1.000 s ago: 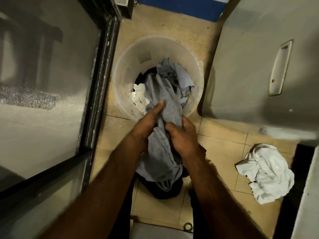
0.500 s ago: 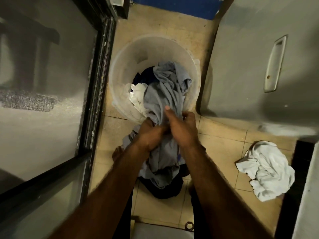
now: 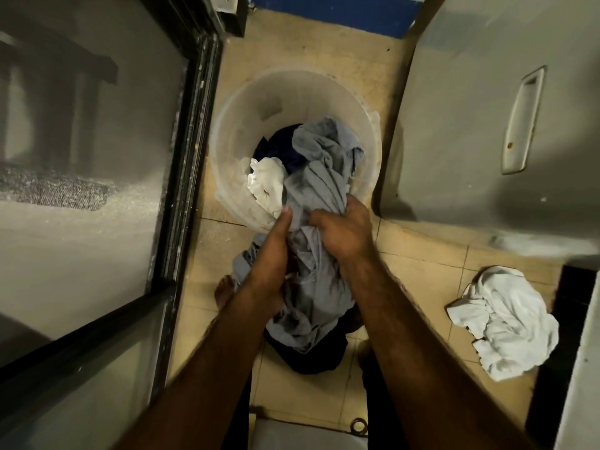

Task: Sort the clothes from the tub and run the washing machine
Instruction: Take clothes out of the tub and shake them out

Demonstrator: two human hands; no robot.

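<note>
A narrow tiled corner, dimly lit.
We look down on beige floor tiles (image 3: pixel 422 271) with dark grout; a dark-framed glass door (image 3: pixel 97 222) runs along our left, and a blue band (image 3: pixel 331 11) crosses the wall base ahead.

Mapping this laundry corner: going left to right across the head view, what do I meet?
Glass door → left hand → right hand, both gripping the grey garment → white cloth on the floor.

Left hand (image 3: pixel 272 251), right hand (image 3: pixel 349 232) grip garment (image 3: pixel 324 177) (grey).
</note>
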